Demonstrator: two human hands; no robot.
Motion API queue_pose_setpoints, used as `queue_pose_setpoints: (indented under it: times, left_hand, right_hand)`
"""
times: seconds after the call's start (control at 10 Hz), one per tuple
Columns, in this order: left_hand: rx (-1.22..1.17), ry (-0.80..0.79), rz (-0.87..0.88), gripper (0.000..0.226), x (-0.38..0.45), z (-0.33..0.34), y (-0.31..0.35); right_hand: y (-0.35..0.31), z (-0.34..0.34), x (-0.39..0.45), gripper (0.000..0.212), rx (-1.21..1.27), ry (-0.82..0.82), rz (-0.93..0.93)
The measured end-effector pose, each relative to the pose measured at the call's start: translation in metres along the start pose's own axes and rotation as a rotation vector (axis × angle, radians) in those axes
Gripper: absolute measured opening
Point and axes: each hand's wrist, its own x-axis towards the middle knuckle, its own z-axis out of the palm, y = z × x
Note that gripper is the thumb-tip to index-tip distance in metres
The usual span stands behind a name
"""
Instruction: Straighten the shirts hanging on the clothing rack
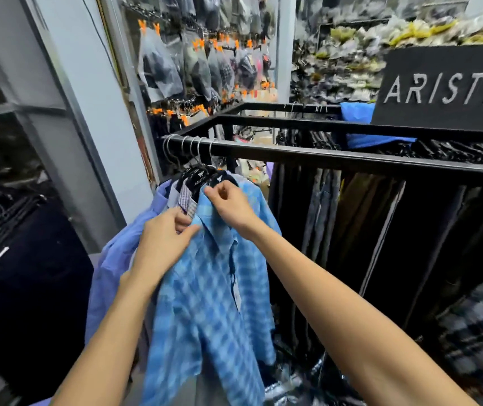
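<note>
A black metal clothing rack [337, 159] is carrying the garments. Several silver-hooked hangers [202, 171] are bunched at the left end of its front bar, holding a blue plaid shirt [205, 288], a checked shirt [186, 200] and a lavender shirt [117, 259]. Dark trousers [351, 230] are hanging further right. A black sign [445, 89] is standing on top.

A blue checked shirt [205, 288] hangs at the left end of the black rack rail [322, 158], its collar open. Behind it hang a lilac shirt [114, 259] and a small-check shirt [186, 200], pressed close together.
</note>
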Motion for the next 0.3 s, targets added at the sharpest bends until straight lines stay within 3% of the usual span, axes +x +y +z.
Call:
queue_pose_setpoints:
  times: [0.1,0.2,0.3]
  left_hand:
    - [0.0,-0.016,-0.004,0.012,0.003,-0.003,-0.007]
    - [0.018,0.081,0.132,0.012,-0.003,0.003,-0.003]
    - [-0.169,0.108,0.208,0.009,-0.013,0.019,0.011]
  right_hand:
    - [-0.001,0.003,-0.001,0.029,-0.02,0.003,0.037]
    - [0.0,-0.004,-0.01,0.019,0.009,-0.026,0.03]
    - [0.009,-0.011,-0.029,0.02,0.13,0.021,-0.002]
